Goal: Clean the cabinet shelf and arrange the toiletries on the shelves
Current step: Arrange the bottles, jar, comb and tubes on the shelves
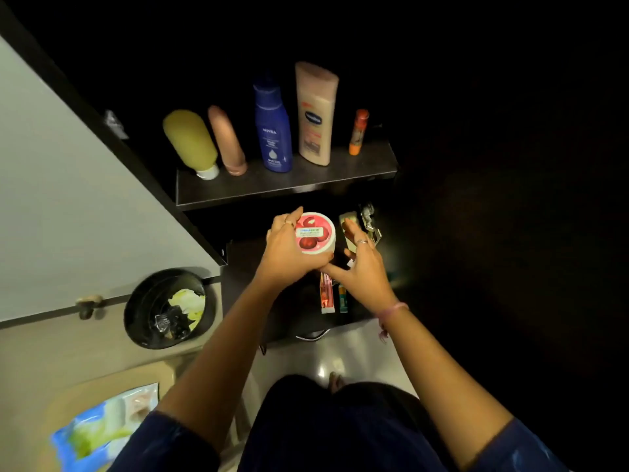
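Note:
My left hand [286,247] grips a round white jar with a pink lid [315,233] above the lower shelf [248,264]. My right hand [360,264] is spread beside the jar, its thumb touching the jar's lower edge. On the upper shelf [286,183] stand a yellow tube [190,143], a pink tube [228,141], a blue Nivea bottle [274,127], a beige Vaseline bottle [316,114] and an orange lip balm [359,132]. Two small tubes [327,296] lie on the lower shelf under my right hand.
The open cabinet door [68,185] stands at the left. A black bin [170,308] with crumpled waste sits on the floor below it. A blue wipes pack [105,427] lies at the lower left. A metal hinge [369,221] and a small pack sit behind my right hand.

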